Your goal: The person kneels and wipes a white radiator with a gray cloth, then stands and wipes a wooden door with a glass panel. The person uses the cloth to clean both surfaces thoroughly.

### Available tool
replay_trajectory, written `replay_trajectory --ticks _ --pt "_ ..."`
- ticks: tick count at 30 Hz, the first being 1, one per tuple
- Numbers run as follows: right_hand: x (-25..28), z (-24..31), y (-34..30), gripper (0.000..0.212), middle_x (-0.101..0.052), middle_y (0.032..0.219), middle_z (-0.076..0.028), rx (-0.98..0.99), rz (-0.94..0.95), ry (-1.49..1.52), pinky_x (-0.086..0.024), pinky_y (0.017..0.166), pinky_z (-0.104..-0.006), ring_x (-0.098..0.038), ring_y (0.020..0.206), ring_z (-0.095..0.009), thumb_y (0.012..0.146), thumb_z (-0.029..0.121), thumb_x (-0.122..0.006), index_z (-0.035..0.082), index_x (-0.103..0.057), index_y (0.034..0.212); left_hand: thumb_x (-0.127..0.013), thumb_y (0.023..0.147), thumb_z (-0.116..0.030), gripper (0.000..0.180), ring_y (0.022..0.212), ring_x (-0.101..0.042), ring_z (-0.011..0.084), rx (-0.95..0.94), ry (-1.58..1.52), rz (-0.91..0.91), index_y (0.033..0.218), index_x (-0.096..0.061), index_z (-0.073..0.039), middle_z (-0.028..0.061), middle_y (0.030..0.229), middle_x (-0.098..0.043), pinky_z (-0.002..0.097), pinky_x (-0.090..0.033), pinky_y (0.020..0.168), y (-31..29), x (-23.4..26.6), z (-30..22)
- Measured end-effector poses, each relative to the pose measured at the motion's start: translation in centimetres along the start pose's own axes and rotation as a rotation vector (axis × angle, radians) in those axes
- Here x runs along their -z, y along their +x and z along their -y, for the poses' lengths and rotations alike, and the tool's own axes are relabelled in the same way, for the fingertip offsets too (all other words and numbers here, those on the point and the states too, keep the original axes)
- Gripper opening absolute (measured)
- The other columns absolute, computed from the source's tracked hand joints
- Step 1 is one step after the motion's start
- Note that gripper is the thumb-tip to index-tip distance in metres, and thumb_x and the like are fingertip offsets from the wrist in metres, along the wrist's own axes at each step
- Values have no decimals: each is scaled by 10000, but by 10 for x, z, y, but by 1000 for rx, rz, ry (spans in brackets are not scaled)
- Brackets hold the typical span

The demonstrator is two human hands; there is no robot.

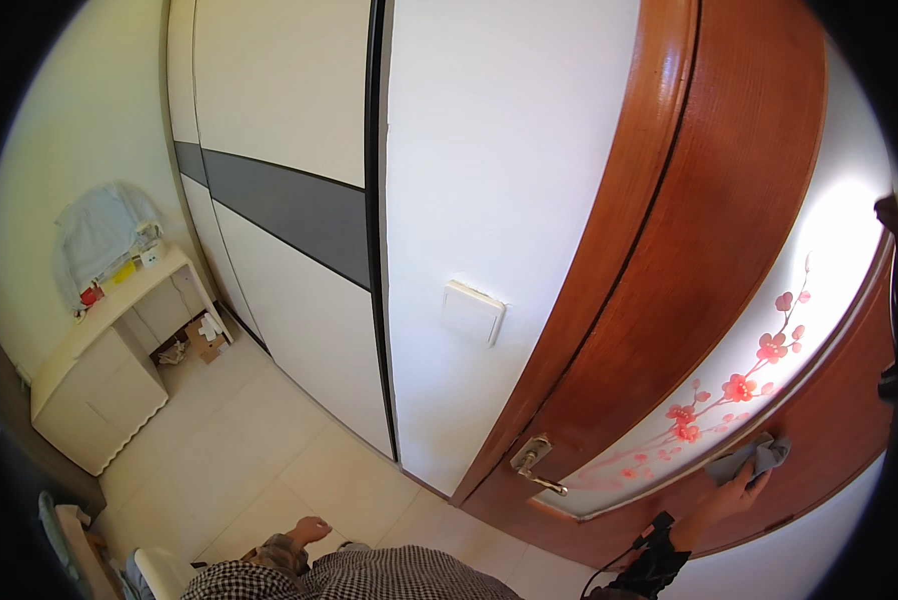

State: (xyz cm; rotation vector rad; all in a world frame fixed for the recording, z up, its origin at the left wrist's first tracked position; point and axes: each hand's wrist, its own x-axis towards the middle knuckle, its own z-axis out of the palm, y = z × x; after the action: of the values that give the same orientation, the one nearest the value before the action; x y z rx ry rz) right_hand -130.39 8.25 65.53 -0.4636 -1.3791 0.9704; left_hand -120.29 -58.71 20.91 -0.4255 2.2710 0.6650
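Note:
My right hand [737,497] is closed on a grey cloth [747,462], which is bunched up against the reddish-brown wooden door [714,262]. The cloth lies just below the door's pale glass panel [775,318], painted with red blossoms on a branch. To the left of that hand is a metal door handle [547,484], which nothing touches. My left hand [312,529] hangs low over the tiled floor beside my checked clothing. Its fingers look curled in, with nothing visible in them.
A white wall switch [473,312] sits left of the door frame. Further left stands a cream wardrobe [319,330] with a grey band. A cream dressing table [104,375] with a covered mirror and small items is at far left. A chair [161,575] stands at lower left.

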Motion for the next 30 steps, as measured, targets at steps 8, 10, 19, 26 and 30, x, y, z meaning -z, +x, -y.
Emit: replay_trajectory --ticks 8,10,19,26,30 --pt "-56 76 -179 554 -567 1327 -244 676 638 -156 -472 1002 -423 -594 1154 -391 888 143 -705 -81 -520 1360 -685 950 -464 540 1124 -677 343 -527 -173 -308 1288 -677 -43 179 1199 -722 452 -545 956 3 141 -61" --pt "-85 99 -241 577 -572 1310 -245 816 754 -31 -471 992 -419 -597 1134 -392 866 132 -724 -82 -509 1357 -738 931 -443 587 1127 -680 322 -624 -171 -304 1339 -649 -31 186 1213 -718 422 -553 951 -20 190 -72" --pt "-173 222 -433 510 -614 1331 -77 -794 1268 931 -464 1006 -284 -586 1165 -147 969 86 -669 -56 -493 1426 -811 878 -452 908 1419 -479 328 -974 -356 -12 1560 -392 -25 190 1546 -492 476 -417 1140 -129 331 -98" --pt "-196 235 -502 441 -614 1394 -108 -1165 1308 1199 -477 1112 -395 -593 1274 -240 1127 301 -402 20 -498 1453 -768 891 -566 1018 1447 -420 267 -1138 -1177 257 1596 -274 -22 111 1589 -409 429 -367 1194 -128 338 -119" --pt "-207 230 -515 451 -610 1383 -111 -983 1355 964 -457 1098 -364 -580 1264 -248 1130 291 -383 -7 -502 1446 -675 992 -485 771 1349 -527 210 -1048 -1600 323 1551 -369 -51 79 1494 -520 399 -458 1131 -133 331 -143"
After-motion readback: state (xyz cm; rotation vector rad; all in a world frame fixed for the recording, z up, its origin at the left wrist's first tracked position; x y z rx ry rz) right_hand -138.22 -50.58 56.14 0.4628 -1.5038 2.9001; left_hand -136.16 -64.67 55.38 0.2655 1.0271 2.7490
